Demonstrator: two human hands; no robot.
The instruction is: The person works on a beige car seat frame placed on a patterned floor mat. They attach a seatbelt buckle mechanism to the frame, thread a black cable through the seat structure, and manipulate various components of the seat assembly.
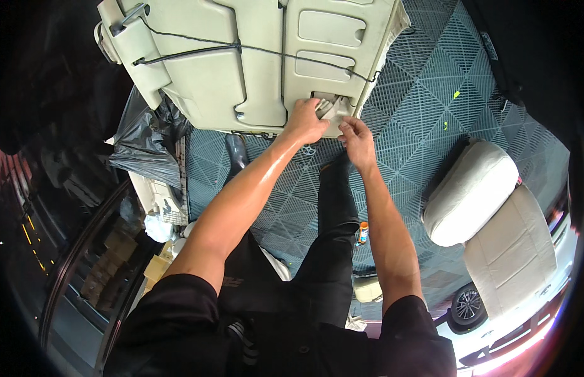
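A cream car seat back (257,88) stands before me, its moulded plastic rear side up. Dark cords (201,51) run across it. Near its lower right corner, a pale fabric flap (340,113) comes out at a rectangular opening. My left hand (308,122) reaches into that opening, its fingers closed around a bunched bit of the flap. Close by on the right, my right hand (358,143) has thumb and forefinger pinched at the flap's edge. The fingertips partly hide how much fabric each hand holds.
A white padded seat part (474,188) and a light panel (512,251) lie to the right. Black plastic bags (151,141) are on the left, above a cream trim piece (155,195). An orange-capped container (363,232) stands on the grey grid floor (424,94) by my right forearm.
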